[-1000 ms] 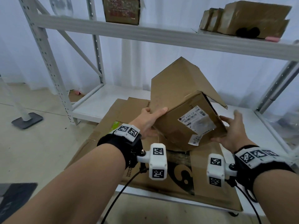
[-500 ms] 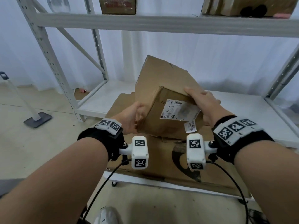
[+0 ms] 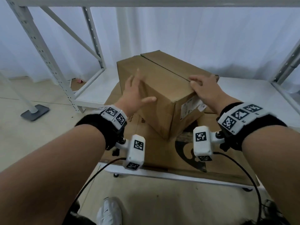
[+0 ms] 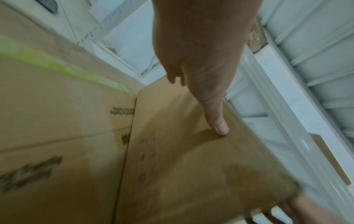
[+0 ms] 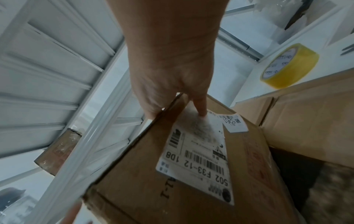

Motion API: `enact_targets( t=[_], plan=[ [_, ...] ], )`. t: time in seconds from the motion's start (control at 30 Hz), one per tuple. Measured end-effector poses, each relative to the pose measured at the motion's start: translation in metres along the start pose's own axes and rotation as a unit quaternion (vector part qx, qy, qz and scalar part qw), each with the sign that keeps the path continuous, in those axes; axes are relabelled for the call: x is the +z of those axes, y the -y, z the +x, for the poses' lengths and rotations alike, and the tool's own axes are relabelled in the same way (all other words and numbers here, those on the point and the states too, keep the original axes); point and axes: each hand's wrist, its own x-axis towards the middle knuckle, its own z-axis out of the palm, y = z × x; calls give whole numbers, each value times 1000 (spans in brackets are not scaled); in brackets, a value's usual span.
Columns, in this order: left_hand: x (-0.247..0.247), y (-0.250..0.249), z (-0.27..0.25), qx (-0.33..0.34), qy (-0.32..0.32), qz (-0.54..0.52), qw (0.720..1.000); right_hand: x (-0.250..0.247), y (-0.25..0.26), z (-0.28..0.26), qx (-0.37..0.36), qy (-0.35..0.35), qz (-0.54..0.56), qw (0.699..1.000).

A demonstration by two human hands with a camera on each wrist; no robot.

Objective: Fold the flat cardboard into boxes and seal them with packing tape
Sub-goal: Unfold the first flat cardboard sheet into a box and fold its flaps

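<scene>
A: Cardboard, and now it stands as a box (image 3: pixel 162 95). A second ago it was a lopsided shape with one big flap sticking up while both hands turned it; half a second ago the right hand was pushing the flap over. Now the top flaps lie closed and meet along a seam down the middle.

B: So the folding is done for this face?

A: I'd judge so. The seam looks bare, so taping is what's left. The roll of tape (image 5: pixel 290 66) sits on the white shelf (image 3: pixel 253 93) off to the right, untouched, well apart from both hands.

B: Where is the box relative to the hands?

A: It sits between them, on the flat cardboard sheets (image 3: pixel 162 153) on the shelf, one corner turned toward the person. The left hand (image 3: pixel 134 95) lies spread against the left side, fingers straight, thumb out along the panel; in the left wrist view the thumb tip touches the cardboard. The right hand (image 3: pixel 206 90) rests on the near top edge at the end of the seam, fingers bent over onto the top, and one finger reaches down the side to touch the shipping label (image 5: pixel 197 151).

B: Gripping?

A: The left presses flat. The right hooks over the edge, holding the flaps down.
</scene>
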Motion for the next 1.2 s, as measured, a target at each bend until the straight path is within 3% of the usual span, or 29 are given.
enact_targets(
  t=[0.07, 0.13, 0.2, 0.33, 0.47, 0.57, 0.7, 0.87, 1.0, 1.2],
  plan=[
    [-16, 9, 15, 89, -29, 116, 989, 0, 3, -1, 8, -14, -3, 1000],
    [-21, 17, 27, 139, -17, 203, 969, 2, 12, -4, 27, -54, -6, 998],
    [-19, 19, 34, 166, -26, 204, 964, 9, 25, -7, 53, -75, -12, 996],
    [-11, 17, 36, 209, -90, 186, 956, 33, 41, -17, 145, -19, 15, 989],
    [-1, 3, 33, 258, -100, 146, 950, 27, 26, -11, 128, -18, 70, 989],
    [0, 7, 33, 202, -112, 99, 968, 14, 17, -7, 120, 7, 97, 988],
    [-12, 42, 29, 29, -147, 58, 987, -2, 9, -7, 83, 37, 122, 988],
    [-20, 71, 22, -119, -139, -137, 973, -19, -1, -3, 51, 33, 104, 993],
    [-14, 77, 24, -146, -99, -210, 962, -19, -3, 1, 40, 32, 112, 992],
    [-13, 75, 26, -173, -126, -224, 951, -13, -7, 3, 67, 3, 174, 982]
  ],
)
